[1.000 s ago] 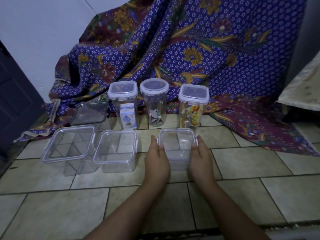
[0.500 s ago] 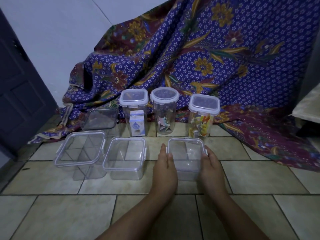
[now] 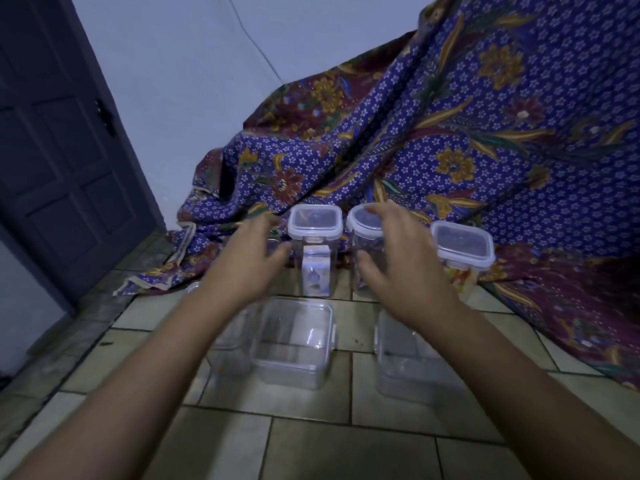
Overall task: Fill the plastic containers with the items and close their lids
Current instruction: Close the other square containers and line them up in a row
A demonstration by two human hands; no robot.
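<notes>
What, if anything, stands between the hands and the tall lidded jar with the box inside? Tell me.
Nothing visible. The left hand and right hand flank the jar, open air between. The low open tubs sit below the forearms.

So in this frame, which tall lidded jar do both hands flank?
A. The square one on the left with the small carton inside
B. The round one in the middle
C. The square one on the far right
A: the left hand and right hand reach forward on either side of the square jar holding the small carton, neither gripping anything.
</notes>
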